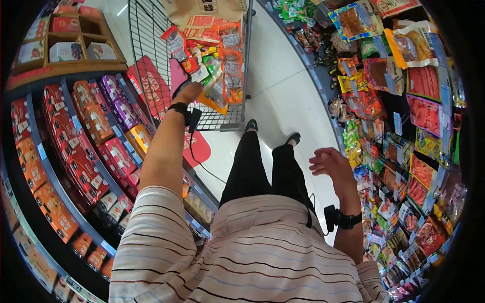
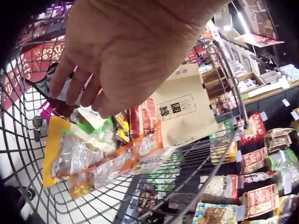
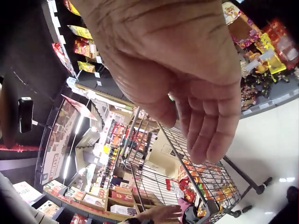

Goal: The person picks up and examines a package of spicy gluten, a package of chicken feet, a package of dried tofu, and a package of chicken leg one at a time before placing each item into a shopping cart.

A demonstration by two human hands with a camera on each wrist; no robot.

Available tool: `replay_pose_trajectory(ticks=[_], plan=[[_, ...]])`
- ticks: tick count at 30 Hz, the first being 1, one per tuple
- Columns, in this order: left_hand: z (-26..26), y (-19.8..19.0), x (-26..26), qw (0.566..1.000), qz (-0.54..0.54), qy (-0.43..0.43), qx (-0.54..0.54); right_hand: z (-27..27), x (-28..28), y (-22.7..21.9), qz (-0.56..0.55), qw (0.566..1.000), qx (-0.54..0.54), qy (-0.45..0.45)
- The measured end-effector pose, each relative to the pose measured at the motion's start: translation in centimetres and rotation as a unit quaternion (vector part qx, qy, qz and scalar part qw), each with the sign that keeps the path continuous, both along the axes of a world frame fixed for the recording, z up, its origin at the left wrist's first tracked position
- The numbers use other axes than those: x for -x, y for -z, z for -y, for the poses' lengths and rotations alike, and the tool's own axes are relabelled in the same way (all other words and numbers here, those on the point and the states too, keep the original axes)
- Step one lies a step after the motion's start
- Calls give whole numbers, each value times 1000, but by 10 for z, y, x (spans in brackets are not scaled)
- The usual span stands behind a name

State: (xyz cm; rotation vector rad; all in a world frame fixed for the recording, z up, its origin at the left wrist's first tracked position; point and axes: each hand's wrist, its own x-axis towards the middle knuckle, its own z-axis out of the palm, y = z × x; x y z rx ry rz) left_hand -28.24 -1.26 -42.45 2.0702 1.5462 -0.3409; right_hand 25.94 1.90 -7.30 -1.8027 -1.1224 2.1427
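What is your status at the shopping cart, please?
Left hand at cart; right hand empty; snack packs and paper bag in cart; shelves on both sides.

The cart (image 1: 222,120), a dark wire basket on wheels, stands upright; a brown paper bag (image 1: 222,9) fills its far end. Glossy packets (image 1: 233,65) lie heaped nearer, beside a partly hidden pink-and-grey item (image 1: 178,74) at the left side.

Head view's upper edge cuts the paper bag (image 1: 187,14); left hand (image 2: 126,56) covers part of the cart (image 2: 235,86); writing on the shelf labels (image 1: 397,122) is unreadable.
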Motion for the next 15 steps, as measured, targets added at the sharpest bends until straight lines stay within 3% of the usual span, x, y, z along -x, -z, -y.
replay_pose_trajectory(ticks=[2, 4, 5, 8, 12, 13, 15], plan=[[6, 55, 0, 992, 26, -116, 41, 3, 5, 6, 9, 1000, 12, 11], [7, 69, -4, 997, -4, -70, 45, 5, 9, 10, 11, 999, 27, 20], [7, 74, -3, 988, 10, -131, 79, 5, 10, 12, 8, 999, 35, 23], [-9, 9, -30, 924, 73, -340, 158, -2, 14, 20, 22, 998, 58, 22], [4, 24, -21, 883, 138, -432, 120, -10, 17, 32, 25, 998, 57, 18], [2, 31, -18, 864, 123, -462, 156, -13, 17, 35, 24, 998, 57, 18], [8, 30, -14, 854, 133, -492, 104, -14, 19, 38, 20, 998, 60, 19]])
